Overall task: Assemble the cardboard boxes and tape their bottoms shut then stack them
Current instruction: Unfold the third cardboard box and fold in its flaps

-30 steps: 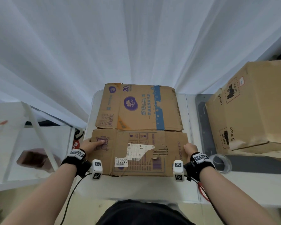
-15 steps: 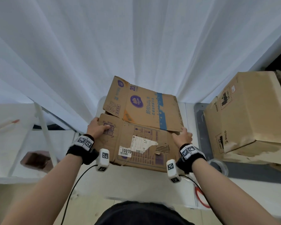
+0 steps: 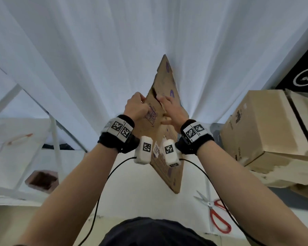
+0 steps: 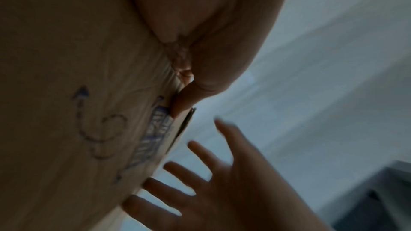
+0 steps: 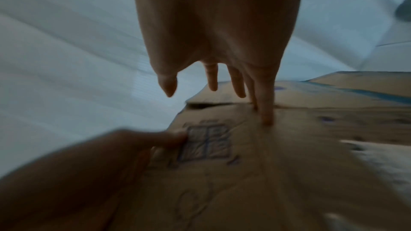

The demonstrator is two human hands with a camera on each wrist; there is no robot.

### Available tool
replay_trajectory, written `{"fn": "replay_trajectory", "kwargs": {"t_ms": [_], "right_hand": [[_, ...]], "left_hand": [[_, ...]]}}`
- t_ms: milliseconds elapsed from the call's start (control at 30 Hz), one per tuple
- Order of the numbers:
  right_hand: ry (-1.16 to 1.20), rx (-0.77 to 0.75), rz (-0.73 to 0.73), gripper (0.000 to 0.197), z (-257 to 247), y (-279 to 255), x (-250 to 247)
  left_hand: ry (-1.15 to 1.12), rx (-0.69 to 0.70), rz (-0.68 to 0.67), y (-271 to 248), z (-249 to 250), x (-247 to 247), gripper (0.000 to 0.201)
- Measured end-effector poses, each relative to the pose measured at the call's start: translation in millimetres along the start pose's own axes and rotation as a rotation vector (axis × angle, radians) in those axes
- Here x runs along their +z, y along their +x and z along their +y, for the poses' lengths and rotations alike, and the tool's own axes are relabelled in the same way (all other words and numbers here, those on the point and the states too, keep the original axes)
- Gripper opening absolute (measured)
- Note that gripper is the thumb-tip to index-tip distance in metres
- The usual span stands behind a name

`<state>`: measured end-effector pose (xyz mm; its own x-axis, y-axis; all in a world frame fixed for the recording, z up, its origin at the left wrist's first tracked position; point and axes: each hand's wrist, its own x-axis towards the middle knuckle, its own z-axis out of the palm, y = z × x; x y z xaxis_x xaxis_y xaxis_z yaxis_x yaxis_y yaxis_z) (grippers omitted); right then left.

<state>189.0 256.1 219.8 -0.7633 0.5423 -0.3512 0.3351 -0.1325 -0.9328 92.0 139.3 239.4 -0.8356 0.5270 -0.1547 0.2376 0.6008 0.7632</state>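
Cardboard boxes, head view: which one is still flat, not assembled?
The printed box held up on edge between the left hand and right hand. The plain boxes stacked at right are already assembled into full volumes.

flattened box (image 3: 164, 107): brown cardboard, purple print, white label with black digits | assembled boxes (image 3: 267, 128), right of frame: plain tan, black marks | scissors (image 3: 219, 219), lower right: red handles, silver blades | curtain (image 3: 96, 50), upper frame: white | wristbands (image 3: 118, 129): black, white tags with black square codes | counter (image 3: 140, 192): white
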Motion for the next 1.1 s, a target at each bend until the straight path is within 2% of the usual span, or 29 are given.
{"fn": "replay_trajectory", "kwargs": {"t_ms": [100, 300, 500, 633, 733, 933, 1100], "right_hand": [[-0.079, -0.037, 0.044, 0.096, -22.1, -12.4, 0.2], [-0.106, -0.074, 0.125, 0.105, -25.8, -26.2, -26.3], [-0.083, -0.110, 0.142, 0.082, -17.0, -32.2, -51.1], [-0.078, -0.076, 0.123, 0.078, -12.1, -29.8, -62.2], [-0.094, -0.050, 0.132, 0.079, -12.1, -26.6, -64.2], [-0.057, -0.015, 0.183, 0.044, -24.4, -18.7, -75.2], [-0.157, -0.041, 0.222, 0.059, -24.1, -12.3, -78.7]], "left_hand": [[0.063, 0.112, -0.021, -14.7, 39.3, 7.4, 0.027], [0.099, 0.165, -0.131, -28.3, 72.1, 20.7, 0.030], [-0.101, 0.107, -0.301, -35.4, 77.6, 25.4, 0.034], [-0.213, 0.059, -0.309, -36.4, 74.5, 25.0, 0.043], [-0.240, 0.044, -0.332, -36.3, 71.4, 25.1, 0.038], [-0.203, 0.007, -0.297, -31.2, 66.9, 23.5, 0.035], [-0.073, 0.000, -0.346, -31.0, 64.1, 21.8, 0.037]]}}
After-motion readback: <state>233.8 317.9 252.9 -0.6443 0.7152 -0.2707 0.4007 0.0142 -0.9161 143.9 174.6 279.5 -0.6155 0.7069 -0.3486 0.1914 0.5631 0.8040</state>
